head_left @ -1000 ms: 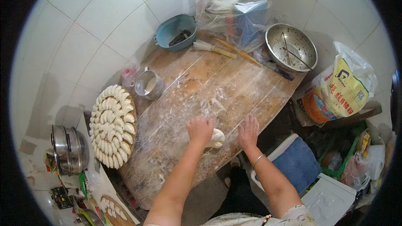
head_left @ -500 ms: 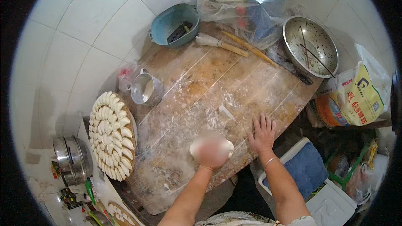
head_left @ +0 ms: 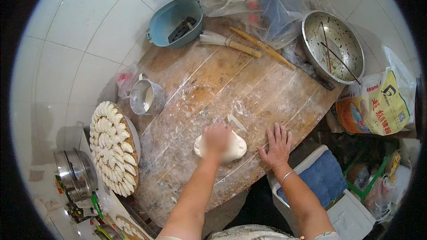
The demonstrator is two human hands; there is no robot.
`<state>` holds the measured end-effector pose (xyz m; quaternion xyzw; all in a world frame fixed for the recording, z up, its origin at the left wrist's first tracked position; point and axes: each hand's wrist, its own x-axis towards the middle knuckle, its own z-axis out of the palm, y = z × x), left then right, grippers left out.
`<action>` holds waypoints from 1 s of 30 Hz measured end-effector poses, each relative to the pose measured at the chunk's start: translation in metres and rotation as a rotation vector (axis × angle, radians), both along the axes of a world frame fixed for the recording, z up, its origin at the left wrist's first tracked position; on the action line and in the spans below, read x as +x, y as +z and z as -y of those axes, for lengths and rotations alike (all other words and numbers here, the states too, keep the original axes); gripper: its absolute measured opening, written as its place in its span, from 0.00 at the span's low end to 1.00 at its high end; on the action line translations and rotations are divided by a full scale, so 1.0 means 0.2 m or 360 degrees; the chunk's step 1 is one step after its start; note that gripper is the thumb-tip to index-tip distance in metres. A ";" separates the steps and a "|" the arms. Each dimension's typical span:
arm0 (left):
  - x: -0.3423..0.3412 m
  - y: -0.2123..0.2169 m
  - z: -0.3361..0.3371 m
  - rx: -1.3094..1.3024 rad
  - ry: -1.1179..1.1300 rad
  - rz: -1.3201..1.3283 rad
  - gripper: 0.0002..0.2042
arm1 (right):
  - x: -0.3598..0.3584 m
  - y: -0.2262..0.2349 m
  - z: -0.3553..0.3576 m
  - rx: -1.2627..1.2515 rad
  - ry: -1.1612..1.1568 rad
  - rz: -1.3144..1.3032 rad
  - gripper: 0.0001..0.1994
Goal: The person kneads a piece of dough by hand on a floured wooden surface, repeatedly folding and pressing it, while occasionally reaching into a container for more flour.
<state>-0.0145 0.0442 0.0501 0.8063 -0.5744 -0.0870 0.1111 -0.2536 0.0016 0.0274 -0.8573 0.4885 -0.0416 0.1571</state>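
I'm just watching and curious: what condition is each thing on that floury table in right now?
Pale dough lump: pressed under the left hand.
Right hand: flat on the floured wooden table.
Round tray of white dumplings: full.
Steel bowl: holds only chopsticks.
Metal mug: upright.
Blue basin: holds a dark tool.

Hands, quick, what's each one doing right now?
Left hand: pressing down on the dough lump, blurred.
Right hand: open, flat on the wooden board.
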 end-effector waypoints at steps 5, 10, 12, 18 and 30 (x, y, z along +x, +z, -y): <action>0.00 0.00 -0.02 -0.0015 0.0641 -0.0281 0.19 | 0.04 0.00 -0.01 -0.0085 0.0010 0.0096 0.37; -0.07 0.14 -0.30 0.0178 0.0733 -0.0259 0.19 | 0.01 -0.08 0.01 -0.0146 -0.0017 0.0089 0.35; -0.14 -0.02 -0.57 -0.0205 0.0563 -0.0029 0.21 | 0.03 -0.04 0.01 -0.0155 -0.0019 0.0107 0.35; -0.38 0.03 -0.62 -0.0175 0.0591 0.0093 0.37 | 0.03 -0.02 0.00 -0.0175 -0.0003 0.0144 0.36; -0.05 -0.10 -0.02 -0.0095 0.0862 0.0256 0.23 | 0.01 0.02 0.00 0.0008 0.0011 0.0018 0.41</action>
